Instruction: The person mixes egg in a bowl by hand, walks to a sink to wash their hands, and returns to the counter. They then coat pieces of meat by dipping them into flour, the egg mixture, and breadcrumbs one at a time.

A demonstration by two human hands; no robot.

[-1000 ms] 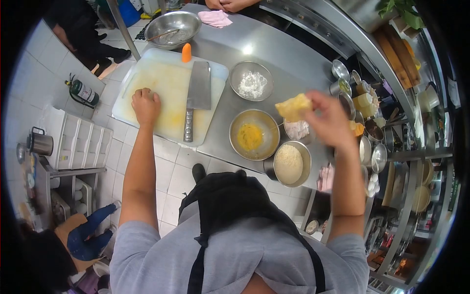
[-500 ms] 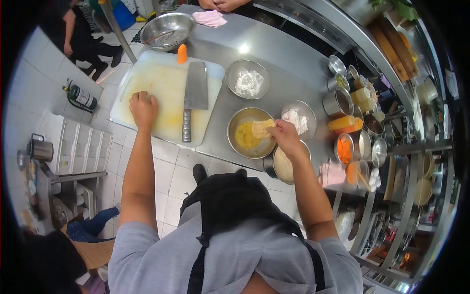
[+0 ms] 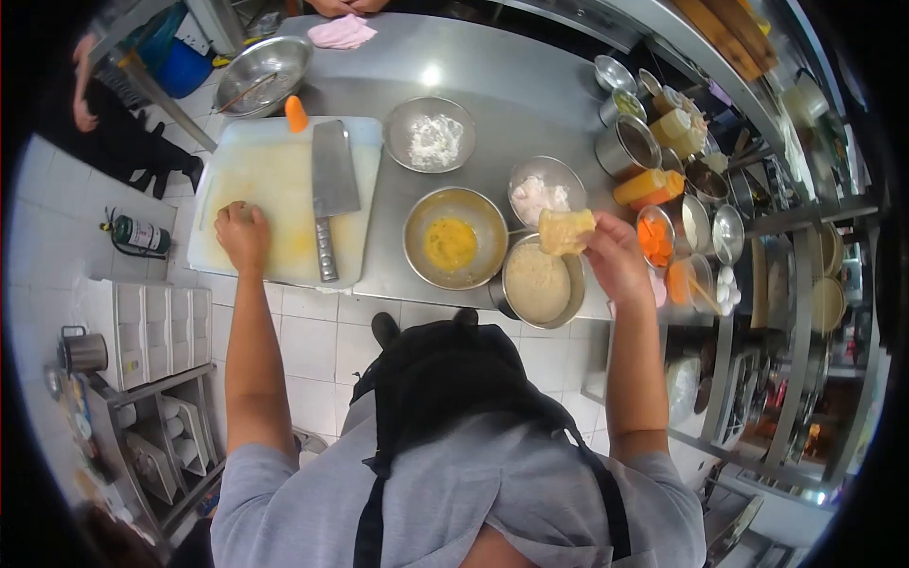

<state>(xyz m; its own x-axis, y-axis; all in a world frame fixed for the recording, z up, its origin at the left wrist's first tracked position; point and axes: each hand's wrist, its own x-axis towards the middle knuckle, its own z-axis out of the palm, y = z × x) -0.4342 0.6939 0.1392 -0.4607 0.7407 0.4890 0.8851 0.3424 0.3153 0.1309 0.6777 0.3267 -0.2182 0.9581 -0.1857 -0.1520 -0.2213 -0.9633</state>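
Observation:
My right hand [image 3: 619, 263] pinches a flat, pale-yellow, egg-coated piece of food [image 3: 564, 233] by its edge. It hangs above the far rim of a pot of breadcrumb-like coating [image 3: 536, 287]. Left of that pot stands a metal bowl [image 3: 489, 227] with beaten egg [image 3: 450, 244] in its bottom. Behind the pot, another bowl holds pinkish-white pieces [image 3: 537, 197]. On the cutting board [image 3: 270, 170], my left hand [image 3: 243, 235] rests with curled fingers and nothing visible in it. A cleaver [image 3: 334, 170] lies on the board to its right.
A bowl of white flour [image 3: 436, 140] sits behind the egg. Beyond the board are a carrot piece [image 3: 295, 114] and a large metal bowl [image 3: 265, 76]. Bottles [image 3: 649, 187] and small containers crowd the right side. Another person's hands [image 3: 346, 8] rest at the far edge.
My right hand has lifted the food piece out of the egg bowl and carried it right, over the crumb pot. My left hand stays on the board. The camera view has shifted.

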